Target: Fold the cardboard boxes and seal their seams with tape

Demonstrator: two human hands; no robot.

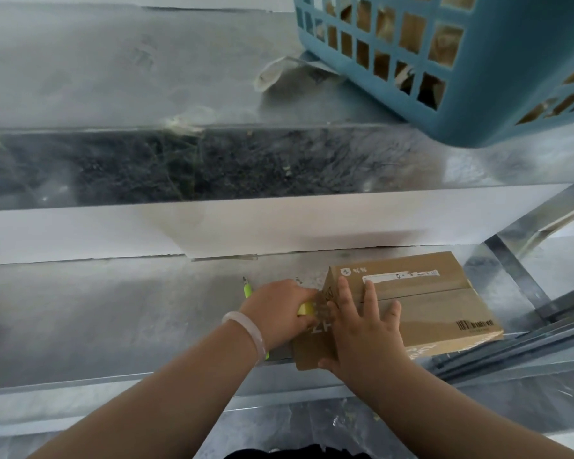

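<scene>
Fingers [369, 294] spread flat, my right hand [365, 339] pins the cardboard box [438, 299]; my left hand [279, 309] hides its grip. Likely light, stiff: I'd hold edges.

Brown cardboard box [421, 303]: matt, dry paperboard with faintly fibrous faces and dark printed marks.
White paper label [401, 276] on its top: matt, torn and ragged.
Grey sheet-metal bench [113, 309]: galvanised look, mottled, dull sheen, smudged.
Blue lattice basket [497, 77]: smooth moulded plastic, low gloss.
Yellow-green pen-shaped tool [247, 288]: smooth plastic.
Translucent white bangle [246, 329] on left wrist: polished, glassy.
</scene>
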